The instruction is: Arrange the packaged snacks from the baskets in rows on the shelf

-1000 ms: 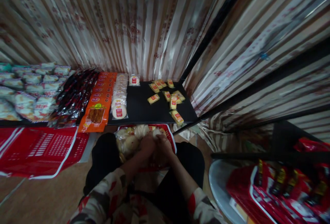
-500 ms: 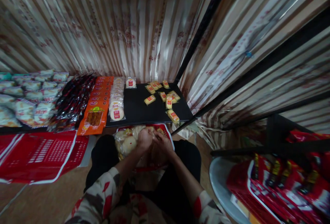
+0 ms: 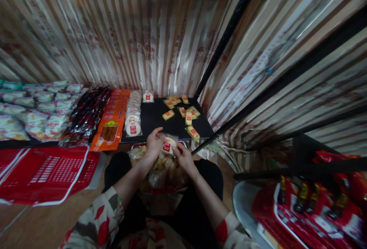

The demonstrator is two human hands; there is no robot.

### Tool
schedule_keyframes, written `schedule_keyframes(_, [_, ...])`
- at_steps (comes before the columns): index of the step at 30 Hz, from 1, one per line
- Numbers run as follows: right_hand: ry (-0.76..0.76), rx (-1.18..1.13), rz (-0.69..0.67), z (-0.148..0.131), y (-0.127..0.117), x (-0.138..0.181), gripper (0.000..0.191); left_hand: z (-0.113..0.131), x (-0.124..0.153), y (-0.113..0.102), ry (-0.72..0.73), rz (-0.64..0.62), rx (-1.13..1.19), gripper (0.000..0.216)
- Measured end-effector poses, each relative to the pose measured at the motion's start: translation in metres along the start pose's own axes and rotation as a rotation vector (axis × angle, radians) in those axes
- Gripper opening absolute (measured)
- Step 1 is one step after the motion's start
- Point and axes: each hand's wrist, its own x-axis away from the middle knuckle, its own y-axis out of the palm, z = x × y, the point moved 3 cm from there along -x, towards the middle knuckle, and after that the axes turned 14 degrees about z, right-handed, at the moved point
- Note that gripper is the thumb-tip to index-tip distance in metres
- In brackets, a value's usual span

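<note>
Between my two hands is a clear packet with a round, pale cracker and a red label (image 3: pixel 167 145), its label facing up. My left hand (image 3: pixel 155 144) pinches its left edge, the index finger reaching over the top. On the right edge, the fingers of my right hand (image 3: pixel 184 158) are closed. Below them, a red basket (image 3: pixel 183 144) between my knees contains more packets of the same pale crackers (image 3: pixel 157 179). Ahead on the black shelf (image 3: pixel 153 121), a row of cracker packets (image 3: pixel 133 117) overlaps front to back, and a single packet (image 3: pixel 148 96) lies beside its far end.
Small yellow snack packets (image 3: pixel 188 117) lie scattered on the shelf's right. Leftward are an orange snack strip (image 3: pixel 110 119), dark packets (image 3: pixel 86 117) and white bags (image 3: pixel 37 122). A red basket (image 3: pixel 48 170) sits below. Black metal bars (image 3: pixel 229 38) slant across the right.
Both hands have come up from inside the basket, bringing one cracker packet with them. The packet now shows its label between my fingers. The view has shifted slightly.
</note>
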Motion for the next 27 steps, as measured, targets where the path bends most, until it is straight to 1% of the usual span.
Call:
schedule_keyframes(3, [0.051, -0.116, 0.020, -0.008, 0.004, -0.010, 0.033, 0.005, 0.003, -0.011, 0.311, 0.126, -0.165, 0.028])
schedule_keyframes(4, [0.063, -0.141, 0.028, -0.009, 0.006, -0.015, 0.034, 0.006, 0.006, -0.013, 0.403, 0.149, -0.218, 0.026])
schedule_keyframes(6, [0.070, -0.159, 0.038, -0.012, 0.010, -0.026, 0.034, 0.006, 0.011, -0.016, 0.523, 0.159, -0.291, 0.026])
schedule_keyframes(8, [0.053, -0.147, 0.034, -0.016, 0.016, -0.040, 0.033, 0.004, 0.013, -0.015, 0.575, 0.147, -0.350, 0.029])
schedule_keyframes(11, [0.008, -0.067, 0.029, -0.026, 0.028, -0.067, 0.030, 0.004, 0.008, -0.010, 0.596, 0.114, -0.443, 0.038])
schedule_keyframes(13, [-0.013, 0.011, 0.034, -0.034, 0.038, -0.087, 0.028, 0.007, -0.002, -0.005, 0.580, 0.092, -0.489, 0.044])
schedule_keyframes(16, [-0.011, 0.114, 0.041, -0.047, 0.055, -0.119, 0.029, 0.017, -0.026, 0.000, 0.530, 0.102, -0.517, 0.045])
schedule_keyframes(19, [-0.005, 0.199, 0.060, -0.056, 0.074, -0.152, 0.027, 0.030, -0.055, 0.005, 0.455, 0.111, -0.525, 0.043])
schedule_keyframes(22, [0.010, 0.222, 0.081, -0.055, 0.095, -0.183, 0.026, 0.042, -0.085, 0.012, 0.405, 0.095, -0.536, 0.044])
schedule_keyframes(27, [0.035, 0.177, 0.116, -0.038, 0.131, -0.230, 0.026, 0.052, -0.131, 0.024, 0.387, 0.084, -0.579, 0.044])
